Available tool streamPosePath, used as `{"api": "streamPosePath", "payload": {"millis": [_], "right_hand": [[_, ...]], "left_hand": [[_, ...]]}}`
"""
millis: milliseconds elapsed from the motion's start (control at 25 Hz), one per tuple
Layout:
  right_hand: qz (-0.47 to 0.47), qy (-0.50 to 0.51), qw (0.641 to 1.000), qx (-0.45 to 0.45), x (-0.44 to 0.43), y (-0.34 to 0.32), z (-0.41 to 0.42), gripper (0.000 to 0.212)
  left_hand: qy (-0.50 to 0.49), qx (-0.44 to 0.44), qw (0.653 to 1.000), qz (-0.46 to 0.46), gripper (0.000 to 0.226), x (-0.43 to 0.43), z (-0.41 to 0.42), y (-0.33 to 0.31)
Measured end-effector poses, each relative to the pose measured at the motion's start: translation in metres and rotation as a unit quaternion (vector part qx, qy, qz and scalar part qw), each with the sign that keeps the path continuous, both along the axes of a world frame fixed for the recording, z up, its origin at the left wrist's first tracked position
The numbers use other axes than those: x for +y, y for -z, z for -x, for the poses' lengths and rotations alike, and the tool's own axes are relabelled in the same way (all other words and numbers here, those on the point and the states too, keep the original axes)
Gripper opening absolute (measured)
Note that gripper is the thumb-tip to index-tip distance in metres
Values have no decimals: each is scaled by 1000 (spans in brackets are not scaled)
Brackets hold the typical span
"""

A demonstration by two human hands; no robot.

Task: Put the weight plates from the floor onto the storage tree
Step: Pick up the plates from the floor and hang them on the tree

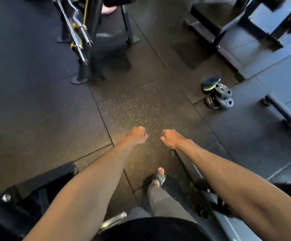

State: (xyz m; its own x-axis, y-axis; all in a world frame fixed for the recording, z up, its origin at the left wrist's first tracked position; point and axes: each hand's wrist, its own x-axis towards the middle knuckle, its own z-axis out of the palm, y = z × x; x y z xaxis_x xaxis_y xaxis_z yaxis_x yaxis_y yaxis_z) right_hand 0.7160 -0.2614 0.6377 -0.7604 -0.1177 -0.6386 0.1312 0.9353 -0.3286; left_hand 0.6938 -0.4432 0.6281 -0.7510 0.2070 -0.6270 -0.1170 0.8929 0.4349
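A small pile of dark weight plates (217, 94), some with green edges, lies on the rubber floor at the right, well ahead of my hands. My left hand (137, 135) and my right hand (170, 138) are both stretched out in front of me as closed fists, close together, holding nothing. A black storage tree (84, 40) with chrome pegs stands at the upper left, far from the plates.
A black bench and rack frame (231, 37) fill the upper right. A machine foot (280, 108) juts in at the right. Dark equipment (37, 185) sits at my lower left, and another frame (209, 192) at my lower right. My sandalled foot (159, 176) is below my hands.
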Motion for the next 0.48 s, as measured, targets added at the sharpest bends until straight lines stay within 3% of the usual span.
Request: {"api": "streamPosePath", "payload": {"millis": [200,480], "right_hand": [[3,46,998,32,42,-30,147,28],[-4,120,993,19,88,-31,324,27]], "left_hand": [[22,34,998,-40,18,46,159,-33],[111,18,993,-36,19,104,368,-34]]}}
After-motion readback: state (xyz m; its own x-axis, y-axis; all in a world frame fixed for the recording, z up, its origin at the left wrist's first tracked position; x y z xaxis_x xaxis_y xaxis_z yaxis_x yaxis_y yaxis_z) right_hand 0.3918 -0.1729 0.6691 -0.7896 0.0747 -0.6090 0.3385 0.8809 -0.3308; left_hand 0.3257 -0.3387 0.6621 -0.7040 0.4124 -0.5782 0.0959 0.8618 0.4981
